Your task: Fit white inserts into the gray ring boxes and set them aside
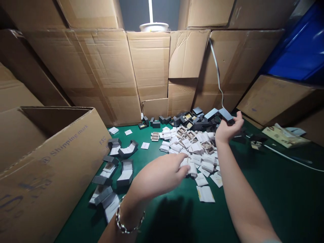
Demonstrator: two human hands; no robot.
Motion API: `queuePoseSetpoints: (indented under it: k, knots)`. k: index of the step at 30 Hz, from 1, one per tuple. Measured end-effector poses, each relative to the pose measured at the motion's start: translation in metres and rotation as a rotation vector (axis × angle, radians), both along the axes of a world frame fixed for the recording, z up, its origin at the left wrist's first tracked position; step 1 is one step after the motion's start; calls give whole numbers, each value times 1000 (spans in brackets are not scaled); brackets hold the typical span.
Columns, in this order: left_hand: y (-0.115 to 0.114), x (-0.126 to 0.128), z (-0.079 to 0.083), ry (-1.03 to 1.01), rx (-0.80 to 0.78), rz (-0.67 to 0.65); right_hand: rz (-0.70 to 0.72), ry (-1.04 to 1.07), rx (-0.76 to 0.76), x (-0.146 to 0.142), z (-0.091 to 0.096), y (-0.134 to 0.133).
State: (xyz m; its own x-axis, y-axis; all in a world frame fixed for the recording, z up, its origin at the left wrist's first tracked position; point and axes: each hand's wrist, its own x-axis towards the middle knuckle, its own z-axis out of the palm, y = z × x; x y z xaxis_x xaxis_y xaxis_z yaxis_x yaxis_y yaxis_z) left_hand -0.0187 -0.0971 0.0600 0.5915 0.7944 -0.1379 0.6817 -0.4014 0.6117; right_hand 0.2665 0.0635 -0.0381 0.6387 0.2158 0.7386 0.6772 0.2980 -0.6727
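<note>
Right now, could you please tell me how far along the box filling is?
Done: several fitted boxes lie on the left, white inserts inside. In hand: the right hand holds an open grey box while the left hand reaches into the loose inserts. Left: that pile is large, and a heap of grey boxes waits at the back.

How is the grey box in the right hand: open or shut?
Open: the grey box splays in two halves above the right hand.
</note>
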Motion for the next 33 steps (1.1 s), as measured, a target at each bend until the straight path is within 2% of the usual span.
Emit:
queuePoseSetpoints:
  k: [2,3,5,7,10,12,14,16,19,23,27,29,30,33]
  knots:
    - [13,-5,-4,-67,4,19,16,31,104,-12,13,-3]
    - [21,-7,-7,-121,12,34,69,22,121,-19,19,-6]
    - [38,-9,-14,-288,38,114,262,7,88,-36,28,-13]
    - [53,-8,-22,-500,-16,217,461,-40,-20,-54,35,-22]
    - [69,-2,-35,-743,-161,368,663,-260,-227,-80,41,-38]
    - [76,2,-44,-820,-242,456,800,-389,-326,-95,42,-46]
    - [81,4,-52,-829,-287,518,893,-431,-386,-108,42,-52]
    - [84,3,-57,-870,-351,511,942,-397,-416,-118,40,-56]
    - [84,-1,-59,-1008,-441,457,1034,-201,-439,-129,39,-59]
    - [83,-5,-58,-1127,-428,448,1157,88,-437,-140,41,-62]
    - [83,-3,-57,-1177,-428,434,1299,163,-486,-137,45,-61]
    - [84,-3,-56,-1221,-447,463,1321,133,-607,-126,46,-59]
    - [85,-4,-55,-1243,-456,496,1277,81,-696,-119,46,-57]
    - [87,-7,-52,-1323,-477,615,1001,-284,-1055,-101,44,-51]
